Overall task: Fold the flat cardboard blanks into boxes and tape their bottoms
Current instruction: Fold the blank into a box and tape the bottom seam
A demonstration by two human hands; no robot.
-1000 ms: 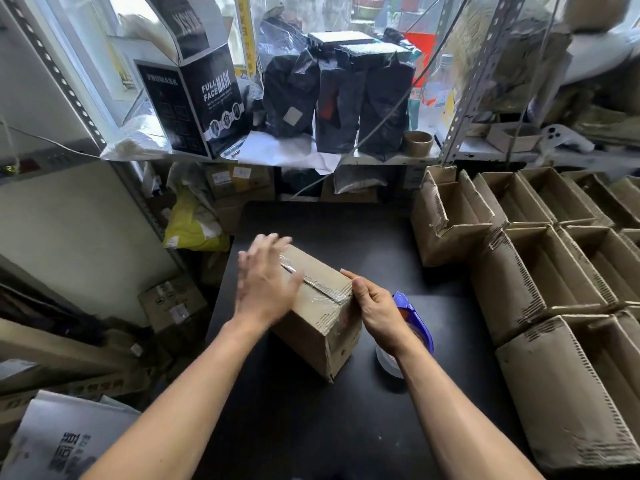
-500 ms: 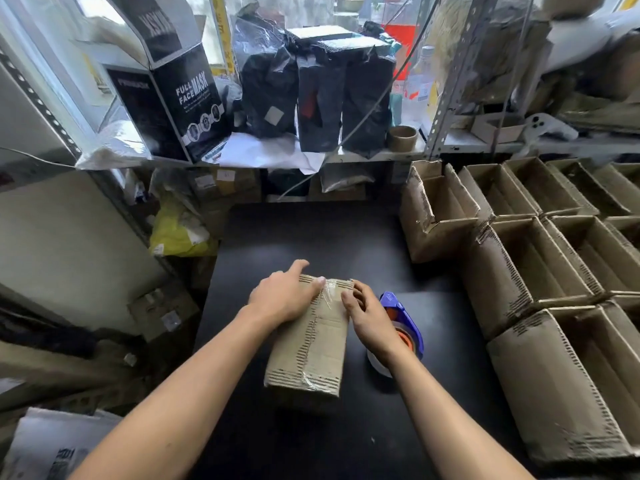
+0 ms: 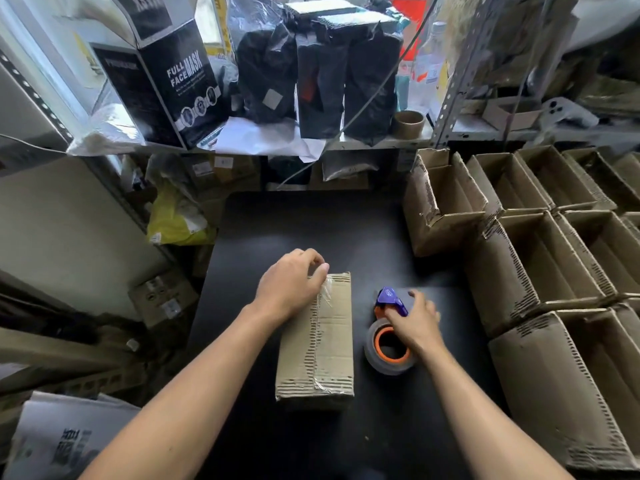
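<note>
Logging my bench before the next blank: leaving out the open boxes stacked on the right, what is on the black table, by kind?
Closed cardboard box, tape along its seam, left hand gripping its far end: 1
Tape dispenser, right hand on its purple handle: 1
Total on the black table: 2

Before me a black mask carton point(image 3: 162, 88) stands on the shelf beside black bags point(image 3: 322, 77). A yellow bag point(image 3: 175, 220) slumps below.
</note>
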